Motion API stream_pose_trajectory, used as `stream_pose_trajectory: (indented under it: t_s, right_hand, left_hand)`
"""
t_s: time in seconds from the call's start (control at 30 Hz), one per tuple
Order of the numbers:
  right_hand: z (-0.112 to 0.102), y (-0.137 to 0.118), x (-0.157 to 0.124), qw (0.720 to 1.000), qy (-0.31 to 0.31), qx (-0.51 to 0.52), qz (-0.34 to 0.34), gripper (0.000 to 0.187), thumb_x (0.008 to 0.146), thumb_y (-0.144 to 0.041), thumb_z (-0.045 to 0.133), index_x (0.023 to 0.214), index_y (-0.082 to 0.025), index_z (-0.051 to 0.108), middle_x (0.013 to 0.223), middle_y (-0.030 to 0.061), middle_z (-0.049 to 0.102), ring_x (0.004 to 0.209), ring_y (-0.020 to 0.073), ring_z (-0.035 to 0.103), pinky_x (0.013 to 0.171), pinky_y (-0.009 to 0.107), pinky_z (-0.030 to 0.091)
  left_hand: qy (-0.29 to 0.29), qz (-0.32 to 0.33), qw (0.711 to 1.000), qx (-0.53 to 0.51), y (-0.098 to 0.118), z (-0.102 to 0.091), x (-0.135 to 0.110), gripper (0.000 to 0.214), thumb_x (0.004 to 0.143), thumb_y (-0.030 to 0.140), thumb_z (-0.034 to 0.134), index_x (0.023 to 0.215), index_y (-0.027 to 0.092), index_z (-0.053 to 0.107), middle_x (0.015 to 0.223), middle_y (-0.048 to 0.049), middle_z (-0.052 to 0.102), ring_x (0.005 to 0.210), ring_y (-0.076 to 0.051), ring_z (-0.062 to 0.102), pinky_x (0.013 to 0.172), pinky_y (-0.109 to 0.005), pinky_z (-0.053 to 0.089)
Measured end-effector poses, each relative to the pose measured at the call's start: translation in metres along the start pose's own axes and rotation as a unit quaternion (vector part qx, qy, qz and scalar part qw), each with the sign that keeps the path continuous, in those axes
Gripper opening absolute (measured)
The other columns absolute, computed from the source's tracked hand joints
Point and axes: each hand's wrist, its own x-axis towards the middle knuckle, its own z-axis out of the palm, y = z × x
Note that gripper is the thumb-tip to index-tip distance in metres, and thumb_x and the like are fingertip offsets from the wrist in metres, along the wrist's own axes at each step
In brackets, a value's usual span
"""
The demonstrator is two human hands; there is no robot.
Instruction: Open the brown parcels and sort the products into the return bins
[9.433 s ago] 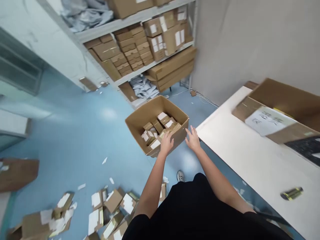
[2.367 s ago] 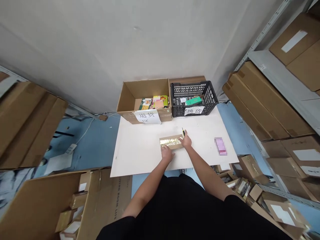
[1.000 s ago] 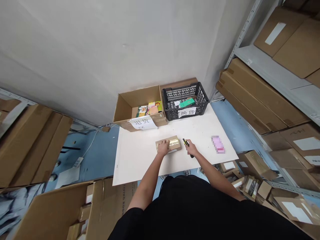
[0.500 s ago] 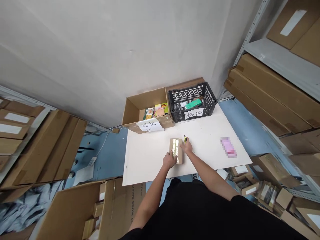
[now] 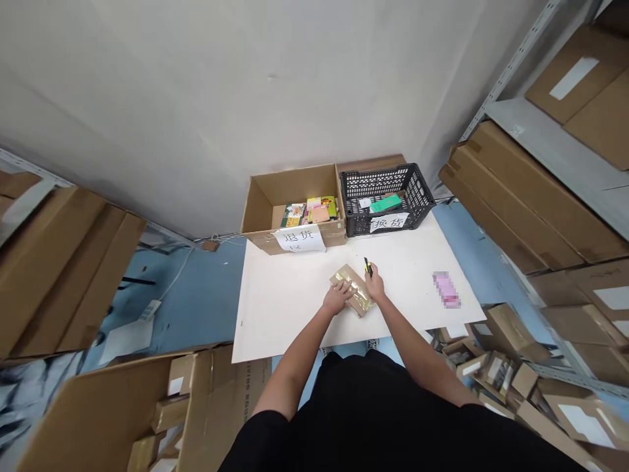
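A small taped cardboard box (image 5: 362,298) lies at a slant on the white table (image 5: 275,308). My left hand (image 5: 338,297) rests flat across its upper left side, fingers stretched over the shiny tape. To the right, my right hand (image 5: 375,283) is closed around a black and yellow utility knife (image 5: 368,266), whose tip points up toward the wall. That hand is at the box's right edge; whether it touches the cardboard I cannot tell.
Behind stand an open cardboard box (image 5: 260,242) of small packs and a black plastic crate (image 5: 351,226) with a green box (image 5: 386,203). A blurred pink item (image 5: 446,290) lies at right. Shelves with cartons (image 5: 506,196) flank the table; a large open carton (image 5: 216,393) stands front left.
The small box has turned from nearly upright in view to a slant. My left hand has shifted onto its top, and my right hand with the knife has moved slightly right.
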Motion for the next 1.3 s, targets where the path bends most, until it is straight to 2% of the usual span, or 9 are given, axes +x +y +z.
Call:
stream_pose_trajectory:
  t_s: [0.17,0.3,0.43,0.57,0.73,0.8,1.0,1.17,1.3]
  right_hand:
    - [-0.01,0.02,-0.038,0.996,-0.028,0.038,0.08,0.07,0.101,-0.025,0.043,0.168,-0.026,0.019,0.107,0.003,0.075,0.07,0.0164,0.073,0.077,0.027,0.058]
    - [0.001,0.02,-0.052,0.995,-0.053,0.045,0.067,0.062,0.102,-0.023,0.04,0.163,-0.03,0.027,0.104,-0.0004,0.073,0.059,0.0109,0.068,0.069,0.023,0.059]
    - [0.024,0.002,-0.05,0.994,-0.095,0.034,0.029,0.054,0.106,-0.024,0.042,0.159,-0.032,0.034,0.103,-0.0012,0.073,0.056,0.0093,0.065,0.064,0.02,0.057]
    - [0.039,-0.02,-0.04,0.995,-0.096,-0.024,0.026,0.052,0.106,-0.022,0.046,0.157,-0.03,0.04,0.099,-0.0002,0.074,0.06,0.0116,0.067,0.067,0.021,0.055]
    - [0.04,-0.037,-0.035,0.989,-0.061,-0.135,0.018,0.049,0.102,-0.018,0.052,0.15,-0.029,0.049,0.115,0.0063,0.077,0.094,0.0217,0.074,0.08,0.026,0.054]
    - [0.04,-0.04,-0.039,0.985,-0.067,-0.156,0.021,0.05,0.099,-0.016,0.054,0.148,-0.029,0.052,0.115,0.0072,0.077,0.098,0.0243,0.074,0.081,0.028,0.053]
    - [0.043,-0.04,-0.063,0.982,-0.071,-0.172,0.043,0.05,0.098,-0.015,0.056,0.145,-0.028,0.053,0.111,0.0098,0.077,0.092,0.025,0.074,0.075,0.028,0.053]
    - [0.031,-0.026,-0.08,0.984,-0.113,-0.097,0.096,0.049,0.097,-0.018,0.058,0.143,-0.03,0.052,0.106,0.0072,0.075,0.056,0.0156,0.067,0.058,0.026,0.054]
    - [0.035,-0.016,-0.087,0.993,-0.029,0.001,0.115,0.052,0.103,-0.024,0.049,0.153,-0.03,0.037,0.1,0.0015,0.072,0.052,0.0108,0.066,0.057,0.022,0.055]
  left_hand:
    - [0.066,-0.146,0.987,-0.019,-0.006,0.019,-0.005,0.068,0.104,0.04,0.053,0.168,0.036,0.033,0.178,-0.0076,0.026,0.163,-0.038,0.019,0.125,-0.061,0.029]
    - [0.096,-0.241,0.965,-0.024,-0.023,0.025,-0.017,0.067,0.106,0.042,0.045,0.17,0.027,0.031,0.173,-0.017,0.035,0.163,-0.04,0.02,0.125,-0.063,0.028]
    - [0.093,-0.234,0.967,-0.022,-0.041,0.022,-0.023,0.065,0.107,0.045,0.044,0.168,0.026,0.036,0.17,-0.0185,0.039,0.161,-0.039,0.025,0.125,-0.059,0.031]
    - [0.082,-0.232,0.969,-0.014,-0.047,0.018,-0.02,0.062,0.107,0.044,0.046,0.167,0.026,0.039,0.17,-0.0184,0.039,0.16,-0.038,0.028,0.123,-0.057,0.034]
    - [0.087,-0.218,0.972,-0.016,-0.047,0.02,-0.019,0.061,0.107,0.044,0.045,0.167,0.033,0.038,0.167,-0.0166,0.044,0.159,-0.04,0.03,0.119,-0.061,0.037]
    - [0.09,-0.212,0.973,-0.014,-0.047,0.023,-0.02,0.062,0.107,0.044,0.047,0.167,0.031,0.039,0.166,-0.0181,0.044,0.158,-0.041,0.03,0.118,-0.062,0.039]
    - [0.094,-0.207,0.974,-0.016,-0.045,0.026,-0.022,0.062,0.107,0.044,0.048,0.166,0.029,0.041,0.165,-0.0197,0.044,0.157,-0.042,0.03,0.118,-0.06,0.04]
    - [0.095,-0.208,0.973,-0.031,-0.042,0.019,-0.022,0.062,0.105,0.042,0.052,0.164,0.027,0.044,0.164,-0.0199,0.045,0.157,-0.042,0.029,0.116,-0.059,0.041]
    - [0.093,-0.172,0.98,-0.048,-0.062,-0.002,-0.023,0.061,0.099,0.047,0.061,0.156,0.026,0.055,0.155,-0.0197,0.055,0.147,-0.04,0.043,0.117,-0.055,0.04]
